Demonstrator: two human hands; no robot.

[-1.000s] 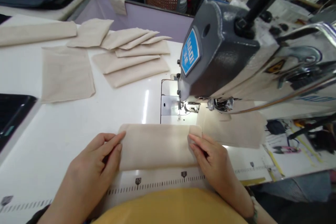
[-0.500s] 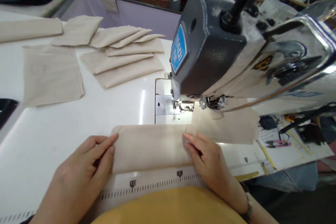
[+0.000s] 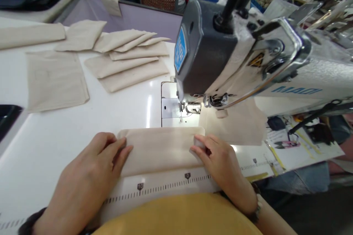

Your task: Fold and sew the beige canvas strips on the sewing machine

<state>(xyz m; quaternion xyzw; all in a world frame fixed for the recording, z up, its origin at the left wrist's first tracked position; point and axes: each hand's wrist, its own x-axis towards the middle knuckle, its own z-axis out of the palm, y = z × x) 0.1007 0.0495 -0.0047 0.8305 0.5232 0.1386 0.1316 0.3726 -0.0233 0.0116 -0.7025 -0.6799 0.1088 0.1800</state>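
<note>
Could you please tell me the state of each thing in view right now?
Folded cloth strip: flat on the table, in front of the needle plate.
Left hand: open, fingers pressing the strip's left end.
Right hand: fingertips on the strip's right end; grip unclear.
Sewing machine: needle plate bare.
Cloth pile: fanned out, overlapping.
Single cloth piece: lying flat, apart.

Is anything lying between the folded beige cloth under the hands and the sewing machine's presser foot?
Nothing visible: only bare white table and the metal needle plate separate the folded beige cloth from the presser foot. Another beige piece lies to the right.
</note>
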